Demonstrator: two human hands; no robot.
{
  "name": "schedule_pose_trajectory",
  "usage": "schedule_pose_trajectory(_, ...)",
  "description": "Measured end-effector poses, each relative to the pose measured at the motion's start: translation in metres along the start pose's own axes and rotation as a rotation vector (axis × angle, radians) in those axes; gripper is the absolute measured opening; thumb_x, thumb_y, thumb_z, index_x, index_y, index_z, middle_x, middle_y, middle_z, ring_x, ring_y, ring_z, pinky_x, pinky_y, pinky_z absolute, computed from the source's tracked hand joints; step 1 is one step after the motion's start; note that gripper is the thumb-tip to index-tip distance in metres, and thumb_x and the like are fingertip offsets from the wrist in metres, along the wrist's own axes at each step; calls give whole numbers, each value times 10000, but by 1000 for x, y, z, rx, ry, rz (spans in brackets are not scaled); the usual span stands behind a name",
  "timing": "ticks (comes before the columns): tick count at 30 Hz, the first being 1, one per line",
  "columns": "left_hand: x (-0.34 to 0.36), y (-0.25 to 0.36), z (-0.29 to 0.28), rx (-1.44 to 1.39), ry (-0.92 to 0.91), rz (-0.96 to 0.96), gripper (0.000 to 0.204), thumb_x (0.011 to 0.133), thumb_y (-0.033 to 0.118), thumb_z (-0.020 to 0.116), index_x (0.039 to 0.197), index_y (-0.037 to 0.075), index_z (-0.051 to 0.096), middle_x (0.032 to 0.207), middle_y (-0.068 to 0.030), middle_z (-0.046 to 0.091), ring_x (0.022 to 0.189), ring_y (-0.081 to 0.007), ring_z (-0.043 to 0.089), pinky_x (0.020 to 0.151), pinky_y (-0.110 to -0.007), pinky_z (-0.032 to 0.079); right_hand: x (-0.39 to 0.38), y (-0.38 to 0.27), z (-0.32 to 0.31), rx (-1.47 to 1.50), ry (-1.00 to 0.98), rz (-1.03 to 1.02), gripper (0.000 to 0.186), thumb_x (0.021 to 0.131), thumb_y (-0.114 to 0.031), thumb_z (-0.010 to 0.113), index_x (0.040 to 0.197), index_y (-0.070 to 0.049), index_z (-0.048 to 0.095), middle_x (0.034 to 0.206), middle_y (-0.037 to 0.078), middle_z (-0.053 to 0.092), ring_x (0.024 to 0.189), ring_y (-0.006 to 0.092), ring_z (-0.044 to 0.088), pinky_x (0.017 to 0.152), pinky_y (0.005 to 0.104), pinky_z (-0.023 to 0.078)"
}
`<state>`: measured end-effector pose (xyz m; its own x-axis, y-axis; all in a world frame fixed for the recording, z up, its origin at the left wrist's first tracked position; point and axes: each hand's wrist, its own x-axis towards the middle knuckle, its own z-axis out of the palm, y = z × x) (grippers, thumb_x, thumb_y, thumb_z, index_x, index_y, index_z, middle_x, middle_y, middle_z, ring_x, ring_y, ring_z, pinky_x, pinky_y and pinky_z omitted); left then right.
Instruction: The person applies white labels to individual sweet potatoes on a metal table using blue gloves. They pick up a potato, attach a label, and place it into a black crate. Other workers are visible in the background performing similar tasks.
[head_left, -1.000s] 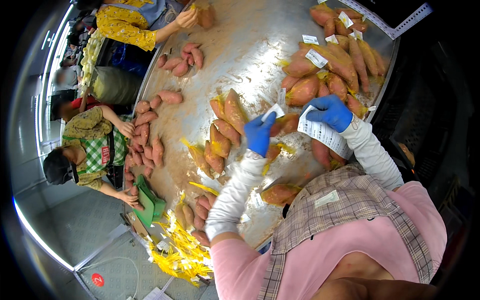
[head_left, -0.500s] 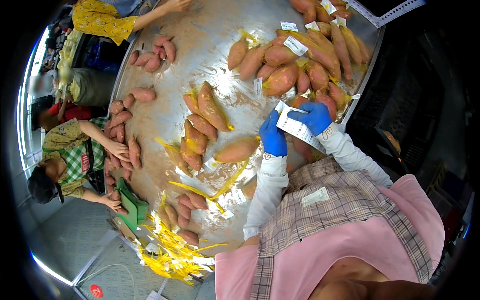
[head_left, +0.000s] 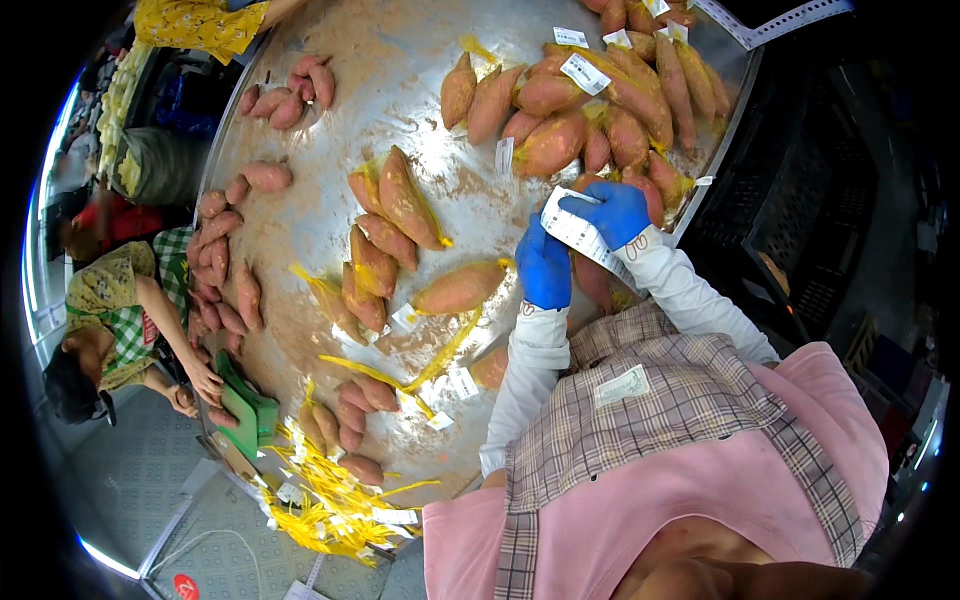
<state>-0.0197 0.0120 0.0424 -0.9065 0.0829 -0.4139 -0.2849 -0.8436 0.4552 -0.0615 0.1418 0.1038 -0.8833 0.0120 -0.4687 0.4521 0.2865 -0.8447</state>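
Above the bench (head_left: 385,80), near its edge, a white label sheet (head_left: 585,239)
Right hand (head_left: 616,213) pinches its upper end, left hand (head_left: 545,266) curls beside, its grip I cannot tell; better to keep the sheet flat, touching only margins

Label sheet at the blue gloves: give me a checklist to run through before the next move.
1. Label sheet held by the right hand: ok.
2. Left hand gripping a label: cannot tell; it is at the sheet's left edge.
3. Blue gloves on both hands: ok.
4. Empty yellow net apart from both hands: ok.
5. Metal table free of dirt: not ok; brown smears show.
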Motion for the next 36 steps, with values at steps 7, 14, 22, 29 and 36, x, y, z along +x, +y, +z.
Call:
schedule_pose_trajectory(7,-2,5,10,-57,-2,-4,430,982,306,408,1221,-42,486,1208,-120,549,1131,-223,502,998,-371,350,10,12,8,-53,26,-18,363,778,-367,687,853,-12,674,736,109,675,623,166,643,556,280,491)
schedule_pose_trajectory(14,1,2,19,1,105,5,320,936,196,494,1158,-30,542,1100,-100,596,1010,-203,568,911,-337,431,5,3,5,-284,25,-47,357,795,-362,675,959,-45,660,737,94,662,634,205,638,552,306,488)
schedule_pose_trajectory(22,15,-5,-2,-8,187,27,351,931,150,519,1202,-73,522,1130,-129,584,994,-214,568,872,-326,455,-7,-17,-29,-406,-278,-94,402,686,-369,737,908,-38,685,843,160,661,755,281,644,674,364,481)
schedule_pose_trajectory(29,20,6,22,29,243,63,346,933,171,522,1177,-73,543,1082,-111,601,920,-185,582,804,-286,467,-24,5,-122,-42,-297,-3,357,709,-217,752,974,11,679,829,93,670,738,144,610,710,274,468)
schedule_pose_trajectory(36,44,6,109,64,-50,-1,327,921,158,536,1177,-46,529,1095,-108,588,999,-209,572,945,-336,438,-14,20,-172,860,-536,-268,377,751,-57,600,1121,16,589,1006,90,652,905,187,640,849,295,485)
